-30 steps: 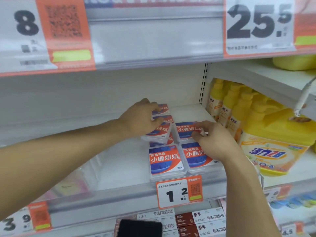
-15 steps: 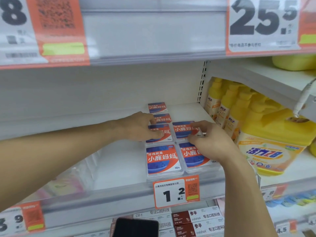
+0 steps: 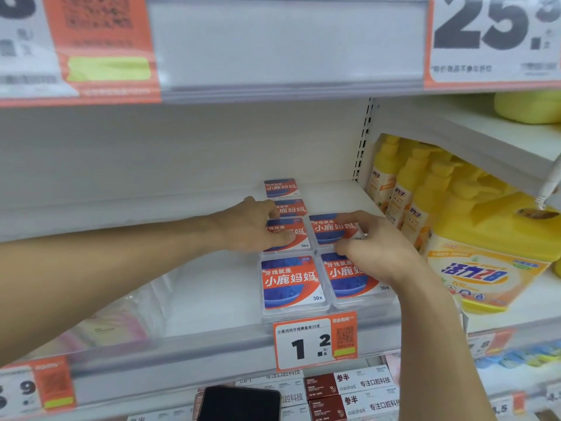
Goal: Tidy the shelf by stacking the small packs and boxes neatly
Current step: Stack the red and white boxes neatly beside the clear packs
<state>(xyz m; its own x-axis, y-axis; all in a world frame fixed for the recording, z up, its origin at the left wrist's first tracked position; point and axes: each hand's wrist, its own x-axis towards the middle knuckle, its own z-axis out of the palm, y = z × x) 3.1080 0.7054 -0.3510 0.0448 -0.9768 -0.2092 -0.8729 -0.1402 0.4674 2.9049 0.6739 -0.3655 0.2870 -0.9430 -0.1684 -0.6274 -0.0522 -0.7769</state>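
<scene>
Six small floss packs [image 3: 290, 282] lie flat mid-shelf in two columns; left hand [image 3: 252, 227] presses one, right hand [image 3: 375, 250] pinches its right neighbour. Probably light, stiff, slick plastic, so grip the side edges

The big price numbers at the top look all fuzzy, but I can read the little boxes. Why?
In the head view, the big price tag sits close to the camera at the frame's top edge, so it blurs; the small boxes near the middle are sharp. The wide lens also bends the shelf edge. Light is soft, with no strong glare.
</scene>
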